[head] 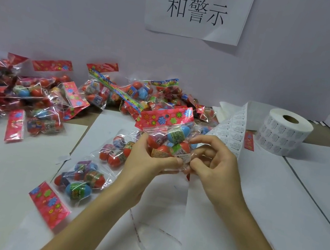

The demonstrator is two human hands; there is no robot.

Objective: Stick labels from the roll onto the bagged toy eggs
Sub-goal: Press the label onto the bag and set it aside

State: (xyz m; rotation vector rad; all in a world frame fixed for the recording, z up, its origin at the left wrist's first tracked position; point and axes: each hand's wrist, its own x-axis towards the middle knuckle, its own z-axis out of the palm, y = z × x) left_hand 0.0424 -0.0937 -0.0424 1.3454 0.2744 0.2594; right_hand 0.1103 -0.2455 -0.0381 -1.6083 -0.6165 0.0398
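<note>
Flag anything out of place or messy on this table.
A long unwound label strip arches loosely up beside the roll instead of lying flat. One small red card lies alone beside the roll.

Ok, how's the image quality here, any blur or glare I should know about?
Head view: lighting even, shadows faint. Head view: the held bag, left hand and right hand look fairly sharp. Head view: the bag pile at the left edge is smeared, with white glare on its plastic. Head view: print on the label roll is unreadable.
</note>
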